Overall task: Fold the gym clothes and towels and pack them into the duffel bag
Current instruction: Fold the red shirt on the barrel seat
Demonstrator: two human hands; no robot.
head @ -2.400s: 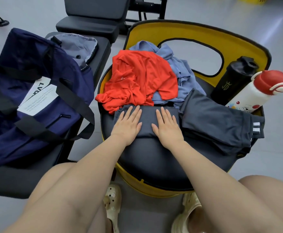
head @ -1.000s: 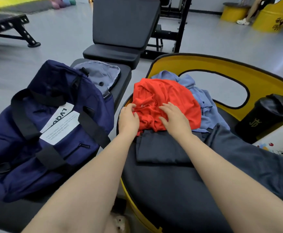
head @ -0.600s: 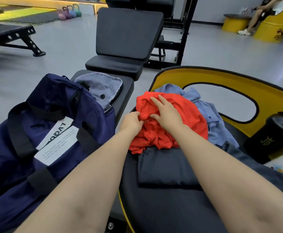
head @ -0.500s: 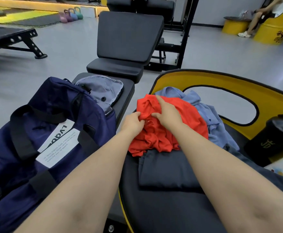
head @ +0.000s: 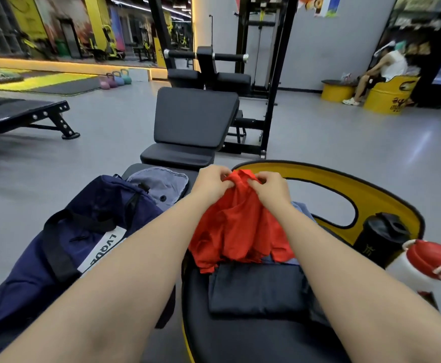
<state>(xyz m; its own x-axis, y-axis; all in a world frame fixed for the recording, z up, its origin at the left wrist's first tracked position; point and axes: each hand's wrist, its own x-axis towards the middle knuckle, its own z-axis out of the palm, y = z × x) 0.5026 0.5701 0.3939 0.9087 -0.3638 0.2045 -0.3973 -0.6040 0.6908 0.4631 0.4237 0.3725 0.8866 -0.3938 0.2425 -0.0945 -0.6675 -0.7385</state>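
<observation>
The folded dark garment lies nearest on the black seat. Beyond it, the left hand and right hand pinch the red shirt, now lifted off the pile. The navy duffel bag sits left.

The shirt is bright red. The bag at 9 o'clock is dark blue with black straps. The folded cloth is dark grey.

Black seat, yellow rim: folded dark garment centre, black shaker right edge. Bench: navy duffel bag.
</observation>
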